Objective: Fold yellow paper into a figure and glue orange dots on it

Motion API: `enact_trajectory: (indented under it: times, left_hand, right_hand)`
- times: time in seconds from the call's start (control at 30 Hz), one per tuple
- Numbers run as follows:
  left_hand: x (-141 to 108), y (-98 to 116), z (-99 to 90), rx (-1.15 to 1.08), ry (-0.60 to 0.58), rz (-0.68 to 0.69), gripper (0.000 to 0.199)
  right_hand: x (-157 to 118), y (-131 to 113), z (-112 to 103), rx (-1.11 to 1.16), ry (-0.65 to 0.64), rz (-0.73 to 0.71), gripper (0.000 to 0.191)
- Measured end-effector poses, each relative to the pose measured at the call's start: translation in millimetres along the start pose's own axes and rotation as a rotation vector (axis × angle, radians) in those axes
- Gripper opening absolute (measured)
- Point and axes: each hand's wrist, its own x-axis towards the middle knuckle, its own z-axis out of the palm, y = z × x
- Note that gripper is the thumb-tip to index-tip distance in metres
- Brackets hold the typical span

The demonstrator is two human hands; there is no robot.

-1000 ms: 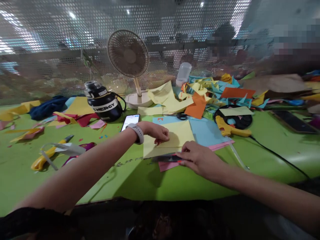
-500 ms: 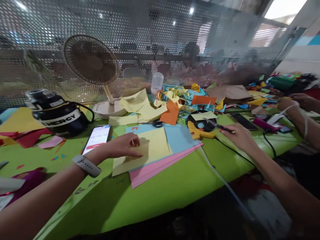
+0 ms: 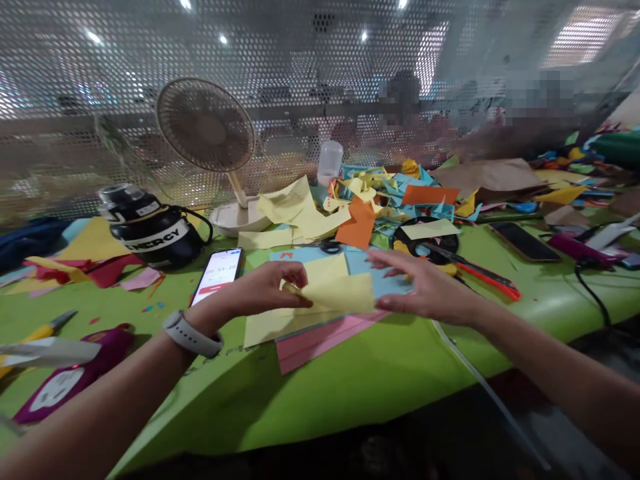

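My left hand (image 3: 277,287) pinches the left end of a yellow paper piece (image 3: 345,293), raised over a stack of sheets. My right hand (image 3: 420,287) has its fingers spread at the right end of that piece and grips nothing. Under them lie a yellow sheet (image 3: 267,328), a blue sheet (image 3: 357,260) and pink sheets (image 3: 320,343). Right of the stack, a red-handled cutting tool (image 3: 487,277) rests by a black round dish (image 3: 445,247) with a pale yellow strip (image 3: 430,230) on it. A yellow glue gun (image 3: 447,269) is mostly hidden behind my right hand.
A phone (image 3: 217,272) lies left of the stack, with a black bottle (image 3: 150,230) and a fan (image 3: 206,127) behind. Paper scraps (image 3: 370,190) are heaped at the back. A dark phone (image 3: 525,241) and cables lie right; a purple glue gun (image 3: 75,373) is front left.
My right hand has let go of the cutting tool and moved left over the stack. My left hand now lifts a yellow piece. The view has shifted left.
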Motion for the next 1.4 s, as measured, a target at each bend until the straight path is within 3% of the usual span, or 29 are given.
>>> enact_trajectory:
  times: [0.03, 0.1, 0.17, 0.23, 0.33, 0.37, 0.5, 0.6, 0.77, 0.87, 1.07, 1.2, 1.27, 1.4]
  left_hand:
    - [0, 5, 2.7, -0.016, 0.001, 0.014, 0.025]
    - [-1, 9, 8.6, -0.027, 0.023, 0.025, 0.024]
    - [-3, 6, 13.9, -0.015, 0.090, 0.000, 0.032]
    - [-6, -2, 17.9, -0.008, 0.160, -0.070, 0.049]
    - [-10, -13, 22.1, 0.053, 0.216, -0.161, 0.051]
    - [-11, -15, 23.3, 0.091, 0.231, -0.171, 0.049]
    - [-10, -12, 28.4, 0.258, 0.264, -0.209, 0.054]
    - [-4, -9, 32.7, 0.331, 0.246, -0.229, 0.057]
    - [6, -15, 36.6, 0.335, 0.187, -0.255, 0.050]
    - [9, -20, 37.1, 0.319, 0.201, -0.245, 0.049]
    - [12, -23, 35.6, 0.279, 0.200, -0.231, 0.050]
    - [15, -26, 33.3, 0.233, 0.162, -0.223, 0.049]
    - [16, -27, 33.1, 0.181, 0.147, -0.219, 0.049]
    - [13, -24, 35.1, 0.136, 0.150, -0.222, 0.051]
  right_hand:
    - [5, -11, 9, 0.024, 0.004, -0.030, 0.068]
    - [15, -22, 20, 0.082, 0.001, -0.021, 0.036]
    - [27, -16, 19, 0.136, -0.055, 0.001, 0.023]
    - [40, 6, 5, 0.096, -0.025, 0.053, 0.024]
    - [59, 53, -30, -0.195, 0.317, 0.290, 0.029]
    - [64, 68, -43, -0.254, 0.378, 0.337, 0.031]
    - [78, 102, -69, -0.395, 0.437, 0.373, 0.024]
    - [92, 92, -55, -0.428, 0.316, 0.240, 0.023]
    - [123, 50, 11, -0.328, -0.231, -0.142, 0.029]
    - [138, 42, 37, -0.323, -0.392, -0.246, 0.039]
    - [143, 44, 37, -0.382, -0.460, -0.255, 0.015]
    - [140, 34, 40, -0.367, -0.468, -0.266, 0.041]
    - [140, 30, 44, -0.360, -0.494, -0.254, 0.043]
    - [135, 22, 46, -0.357, -0.504, -0.241, 0.021]
